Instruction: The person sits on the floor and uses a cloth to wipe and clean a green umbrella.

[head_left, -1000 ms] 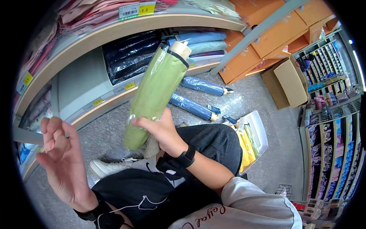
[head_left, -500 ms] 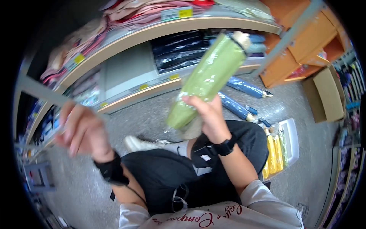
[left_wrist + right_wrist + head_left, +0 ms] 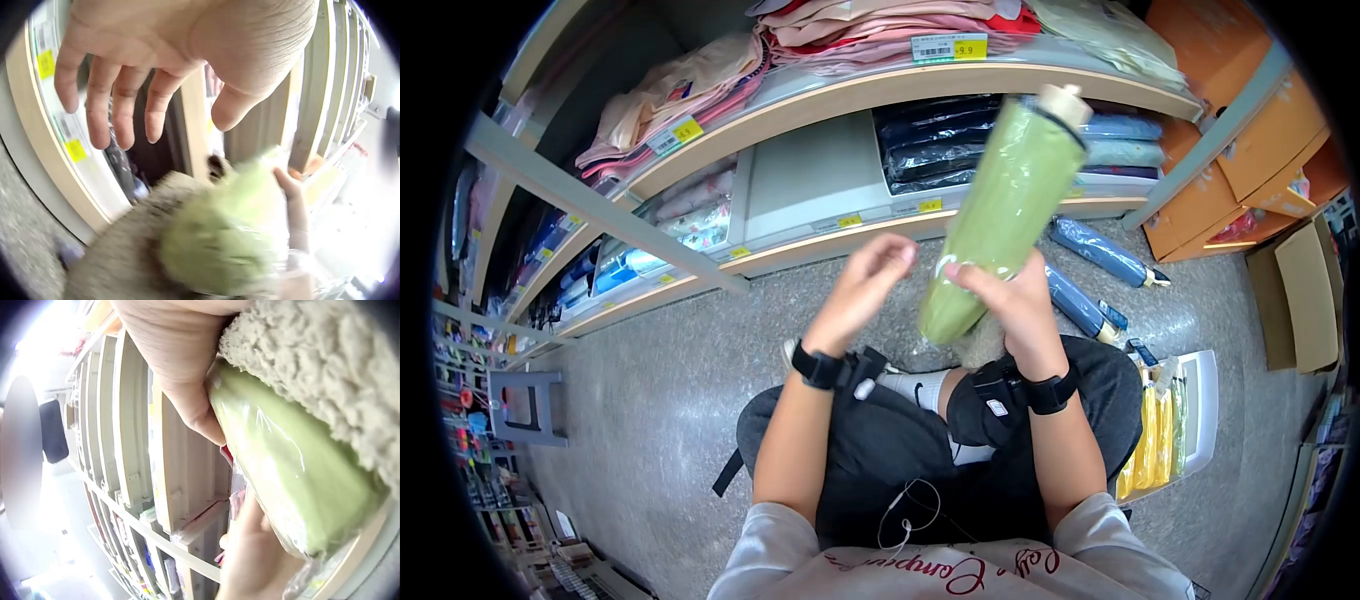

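Observation:
My right hand (image 3: 1027,305) grips the lower part of a folded green umbrella (image 3: 1012,200) in a clear plastic sleeve, thumb across its near side. The umbrella tilts up to the right, with its cream handle (image 3: 1062,103) at the top. Beside it, a fluffy beige cloth-like thing (image 3: 325,369) lies against the umbrella under the right hand; most of it is hidden in the head view. Just left of the umbrella's lower end, my left hand (image 3: 868,285) is held up with nothing in it. Its fingers (image 3: 125,100) hang loosely spread in the left wrist view.
Two blue wrapped umbrellas (image 3: 1100,250) lie on the floor at right. A white tray (image 3: 1206,400) beside the knee holds yellow and green ones. Ahead stands a shelf (image 3: 810,185) with dark packs and folded pink cloth. A cardboard box (image 3: 1312,305) and grey stool (image 3: 528,432) flank the floor.
The left hand has come from the far left in toward the umbrella's lower end. The right hand keeps its grip on the umbrella while the head view has swung left.

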Demonstrator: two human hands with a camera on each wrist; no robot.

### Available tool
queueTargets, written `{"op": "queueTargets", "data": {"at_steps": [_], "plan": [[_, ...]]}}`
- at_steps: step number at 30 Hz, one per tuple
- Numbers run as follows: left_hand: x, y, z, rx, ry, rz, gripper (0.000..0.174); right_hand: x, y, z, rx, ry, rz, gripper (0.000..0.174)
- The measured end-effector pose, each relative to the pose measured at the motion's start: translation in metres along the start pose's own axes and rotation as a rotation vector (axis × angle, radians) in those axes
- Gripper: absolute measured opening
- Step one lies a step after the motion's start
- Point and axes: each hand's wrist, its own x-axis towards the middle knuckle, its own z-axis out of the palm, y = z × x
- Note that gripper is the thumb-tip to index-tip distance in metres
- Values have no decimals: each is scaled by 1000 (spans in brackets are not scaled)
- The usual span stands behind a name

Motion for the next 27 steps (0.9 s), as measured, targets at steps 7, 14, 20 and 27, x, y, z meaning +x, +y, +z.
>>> {"op": "queueTargets", "data": {"at_steps": [7,14,20,27], "plan": [[-32,-8,59,-478,229,-59,45,4,28,3,-432,-98,-100,51],[-24,1,37,-761,296,-198,33,7,7,14,3,63,30,34],[-23,-12,42,-544,303,-145,33,8,7,3,-154,240,-178,28],[-25,-4,34,-786,395,-227,32,7,-10,0,-43,180,-260,31]]}}
